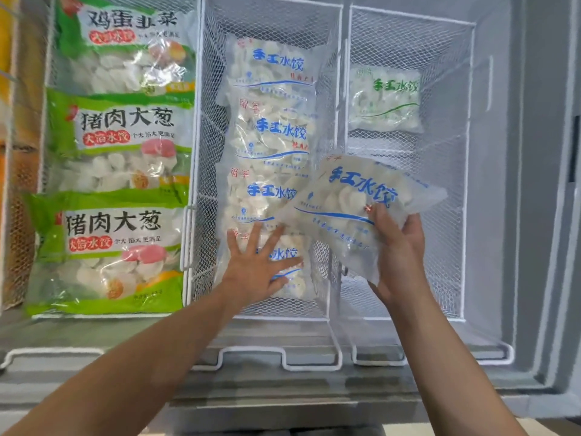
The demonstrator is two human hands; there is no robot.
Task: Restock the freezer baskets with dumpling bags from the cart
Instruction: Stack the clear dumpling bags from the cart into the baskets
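My right hand grips a clear dumpling bag with blue lettering, held tilted above the divide between the middle and right baskets. My left hand lies flat with spread fingers on the nearest blue-lettered bag in the middle basket. That basket holds a row of several such bags, the farthest at the back. The right basket holds one clear bag with green lettering near its back.
The left basket holds three large green-printed dumpling bags in a row. The white wire baskets hang inside a grey chest freezer, whose right wall and front rim frame the view. Orange packaging shows at the far left edge.
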